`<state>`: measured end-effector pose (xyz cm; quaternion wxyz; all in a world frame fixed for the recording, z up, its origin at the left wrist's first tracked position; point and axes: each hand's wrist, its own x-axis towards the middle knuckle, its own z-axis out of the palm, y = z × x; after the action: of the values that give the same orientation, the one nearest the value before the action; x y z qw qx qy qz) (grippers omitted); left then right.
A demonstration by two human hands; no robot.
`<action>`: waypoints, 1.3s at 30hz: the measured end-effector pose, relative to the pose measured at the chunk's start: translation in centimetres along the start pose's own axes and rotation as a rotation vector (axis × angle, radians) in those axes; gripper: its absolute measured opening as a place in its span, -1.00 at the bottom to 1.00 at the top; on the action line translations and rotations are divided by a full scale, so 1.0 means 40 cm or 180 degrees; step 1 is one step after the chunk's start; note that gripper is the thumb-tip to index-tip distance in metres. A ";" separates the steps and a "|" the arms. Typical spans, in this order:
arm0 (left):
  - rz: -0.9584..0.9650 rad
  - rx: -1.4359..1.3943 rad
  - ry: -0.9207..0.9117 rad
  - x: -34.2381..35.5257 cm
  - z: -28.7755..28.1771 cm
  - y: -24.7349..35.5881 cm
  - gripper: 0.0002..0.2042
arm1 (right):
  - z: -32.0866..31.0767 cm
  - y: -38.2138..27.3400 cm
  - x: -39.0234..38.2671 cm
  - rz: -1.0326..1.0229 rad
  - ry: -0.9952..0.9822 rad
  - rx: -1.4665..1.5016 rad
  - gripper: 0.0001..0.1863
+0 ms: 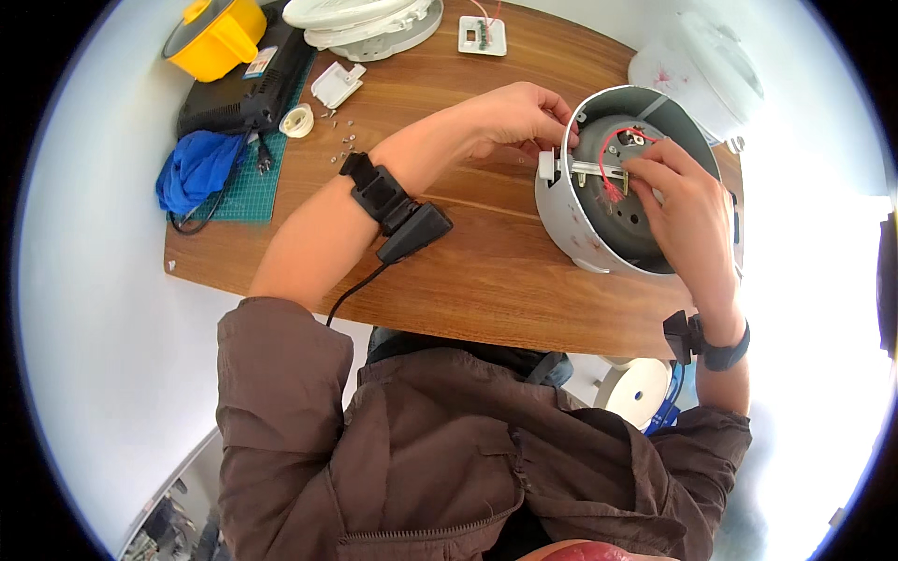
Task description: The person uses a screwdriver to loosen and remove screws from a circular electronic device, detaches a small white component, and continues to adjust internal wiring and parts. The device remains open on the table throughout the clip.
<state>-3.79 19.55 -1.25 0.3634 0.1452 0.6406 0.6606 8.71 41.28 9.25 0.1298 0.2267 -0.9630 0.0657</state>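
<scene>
A round grey metal rice cooker housing (572,220) with a floral print lies on the table at the right, its open side facing up. My left hand (524,114) is closed on its left rim, with some fingertips hidden behind the edge. A white plastic switch tab (547,165) sticks out through the wall just below that hand. From it a metal lever (589,168) runs inward across the housing. My right hand (681,187) reaches inside, thumb and fingers pinched at the lever's inner end. A red wire (606,154) loops beside these fingertips, and a frayed red bundle hangs below.
A white lidded pot (702,70) stands behind the housing. Small screws (348,140), a white plastic piece (338,84) and a ring (296,121) lie left of centre. Farther left are a blue cloth (198,173), a black device (245,93) and a yellow container (217,42).
</scene>
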 end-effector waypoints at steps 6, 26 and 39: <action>0.0592 0.0313 -0.0101 -0.006 -0.019 -0.013 -0.79 | -0.004 -0.016 0.006 0.0042 -0.0030 -0.0056 -0.90; 0.0730 0.0269 -0.0079 -0.001 0.001 -0.018 -0.78 | 0.017 -0.015 0.001 -0.0034 0.0192 -0.0199 -0.89; 0.0877 0.0274 -0.0040 0.012 0.008 -0.038 -0.68 | 0.025 -0.043 -0.006 0.0199 0.0164 -0.0322 -0.84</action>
<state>-3.45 19.98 -2.78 0.2667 0.2513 0.6401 0.6753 9.48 39.68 8.34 0.1637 0.1880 -0.9681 0.0267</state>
